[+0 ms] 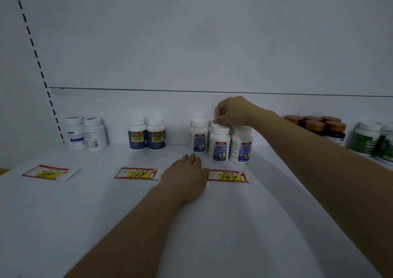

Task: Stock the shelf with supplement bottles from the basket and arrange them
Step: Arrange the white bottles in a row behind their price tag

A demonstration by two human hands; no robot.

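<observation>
Several white supplement bottles with blue-and-red labels stand clustered on the white shelf [212, 224]: one at the left [198, 136], one in front [219, 145], one at the right [241, 148]. My right hand [234, 112] reaches over this cluster, its fingertips pinched on the white cap of a rear bottle [215, 121] that is mostly hidden behind the front one. Flat on the shelf just in front of the cluster lies my left hand [187, 175], holding nothing. No basket is in view.
Two dark-blue-labelled bottles [146, 135] and two white bottles [86, 133] stand further left along the back wall. Brown-capped jars [319, 126] and green-labelled bottles [374, 139] are at the right. Price tags [137, 173] [228, 176] [47, 172] lie on the shelf.
</observation>
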